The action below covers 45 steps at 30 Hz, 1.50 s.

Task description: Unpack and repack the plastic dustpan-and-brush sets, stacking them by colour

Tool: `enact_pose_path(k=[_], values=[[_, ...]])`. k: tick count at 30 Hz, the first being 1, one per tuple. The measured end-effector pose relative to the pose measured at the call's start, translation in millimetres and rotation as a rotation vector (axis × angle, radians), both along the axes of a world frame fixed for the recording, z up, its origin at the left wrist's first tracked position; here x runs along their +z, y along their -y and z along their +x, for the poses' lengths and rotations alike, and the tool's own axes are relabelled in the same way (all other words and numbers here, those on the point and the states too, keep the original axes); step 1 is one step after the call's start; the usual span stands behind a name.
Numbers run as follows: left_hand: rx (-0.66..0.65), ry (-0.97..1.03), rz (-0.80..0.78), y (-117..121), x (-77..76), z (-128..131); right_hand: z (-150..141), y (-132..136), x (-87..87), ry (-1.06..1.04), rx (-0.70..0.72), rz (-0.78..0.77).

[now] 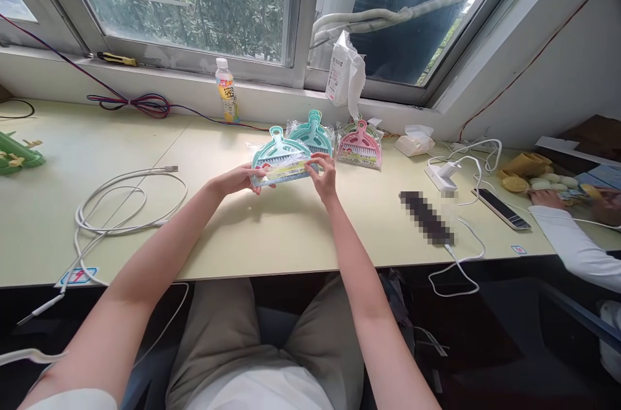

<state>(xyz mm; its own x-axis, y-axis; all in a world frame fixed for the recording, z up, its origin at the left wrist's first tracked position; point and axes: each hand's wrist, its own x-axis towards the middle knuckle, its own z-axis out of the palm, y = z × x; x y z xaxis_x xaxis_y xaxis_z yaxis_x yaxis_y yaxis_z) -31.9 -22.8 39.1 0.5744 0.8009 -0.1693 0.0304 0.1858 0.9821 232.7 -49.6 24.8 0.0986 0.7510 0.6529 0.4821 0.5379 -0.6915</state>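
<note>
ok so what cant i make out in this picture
All in the head view:
Fine print on the label of the held teal brush set: too small.
Some fingers of the left hand: hidden behind that set.
The dark thing with a cable plugged in: covered by pixel blocks.
The green object: cut off by the left edge.
The neighbour's body beyond the white sleeve: cut off by the right edge.
</note>
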Motion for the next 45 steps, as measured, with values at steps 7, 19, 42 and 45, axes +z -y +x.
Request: enact_pose_path(k=[7,19,42,45], values=[[-0.039,-0.05,0.041,1,0.7,-2,-8,-12,-19.2,-0.297,0.111,-0.202],[0.21,-0.257,0.449,1,-20.9,34,14,-26,-28.9,-0.508,-0.04,-0.328],[0.053,-0.862,1.259,-55,-55.7,122,159,-10,8.9,0.099,-0.647,-0.395],[0.058,-0.834,1.27,-57,-57.6,125,244,35,20.8,0.342,-0.863,-0.523]])
